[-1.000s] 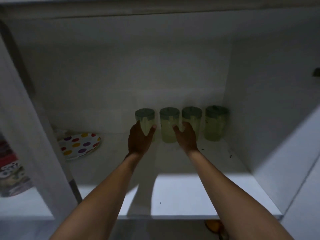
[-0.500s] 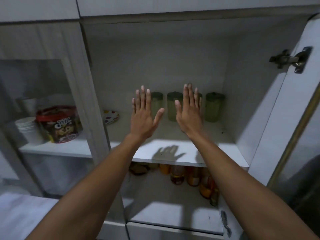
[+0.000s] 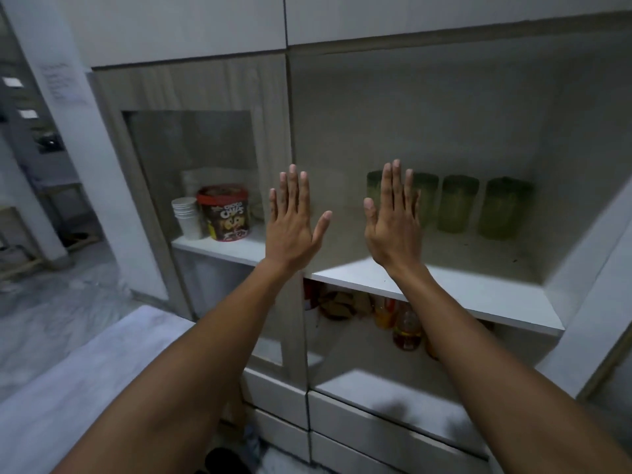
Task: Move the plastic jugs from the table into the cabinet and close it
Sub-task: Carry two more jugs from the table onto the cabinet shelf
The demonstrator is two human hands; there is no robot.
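— What's hard to make out?

— The four plastic jugs (image 3: 456, 204) at the back of the cabinet (image 3: 444, 107) are dim and blurred; the leftmost is partly covered by the right hand (image 3: 393, 230). The cabinet door (image 3: 595, 295) is cut off at the right edge of the frame, so only its inner face shows. The lower shelf holds bottles (image 3: 405, 328) and packets, too shadowed to name.

— And the hands?

— Both are raised, palms toward the cabinet, fingers spread and empty — the left hand (image 3: 294, 224) in front of the divider post, the right in front of the open compartment. Neither touches anything.

— Room to move?

— The white shelf (image 3: 478, 299) in front of the jugs is bare up to its front edge. The jugs stand upright in a row, side by side, toward the right wall.

— Other containers?

— Behind the glass panel on the left: a chocolate cereal tub (image 3: 224, 213) beside a stack of white cups (image 3: 186, 213). A pale desk (image 3: 85, 388) corner sits lower left.
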